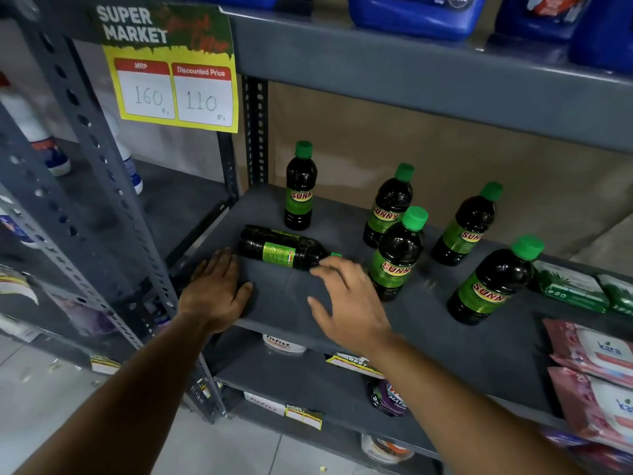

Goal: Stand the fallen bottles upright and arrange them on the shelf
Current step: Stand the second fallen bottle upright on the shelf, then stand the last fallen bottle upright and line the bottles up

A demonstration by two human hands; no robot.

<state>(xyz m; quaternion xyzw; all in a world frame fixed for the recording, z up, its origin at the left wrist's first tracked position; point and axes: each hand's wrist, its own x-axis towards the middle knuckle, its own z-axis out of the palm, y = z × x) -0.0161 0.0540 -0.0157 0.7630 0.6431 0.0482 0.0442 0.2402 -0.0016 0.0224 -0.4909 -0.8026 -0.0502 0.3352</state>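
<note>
Currently one fallen bottle is seen lying on its side on the grey shelf, its green cap turned to the right. Five upright bottles are stood behind it and to its right. The left hand is laid flat at the shelf's front edge, fingers spread, with nothing held. The right hand is held open just beside the fallen bottle's neck; the fingertips seem to touch it, though no grip is closed.
</note>
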